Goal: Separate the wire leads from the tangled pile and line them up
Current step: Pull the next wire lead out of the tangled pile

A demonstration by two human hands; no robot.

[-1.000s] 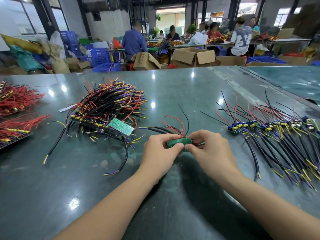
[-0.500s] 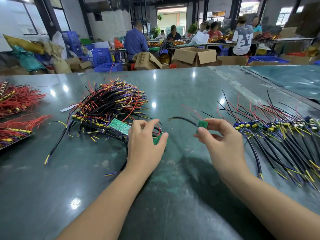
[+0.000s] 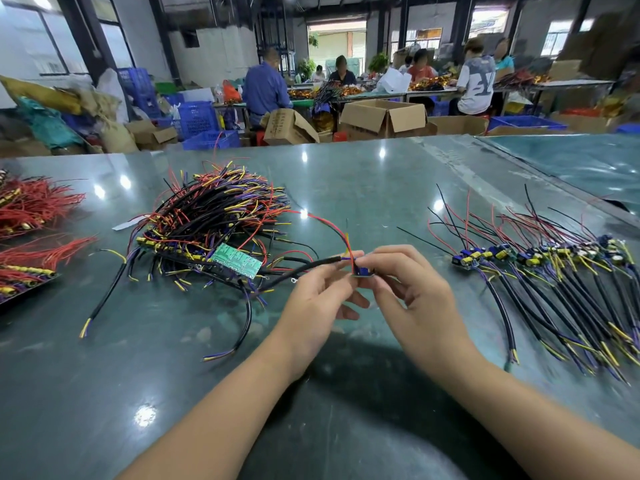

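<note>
Two hands, left hand and right hand, pinch one lead above the desk, between pile and row; its black cable runs left toward the pile, red wire up.

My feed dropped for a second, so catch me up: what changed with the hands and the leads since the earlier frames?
Half a second ago the hands were apart, the left hand at the tangled pile, the right hand toward the lined-up row. Now both have met at centre, pinching a new wire lead pulled from the pile; the previous one is released. Pile, row and green circuit board stayed put.
</note>
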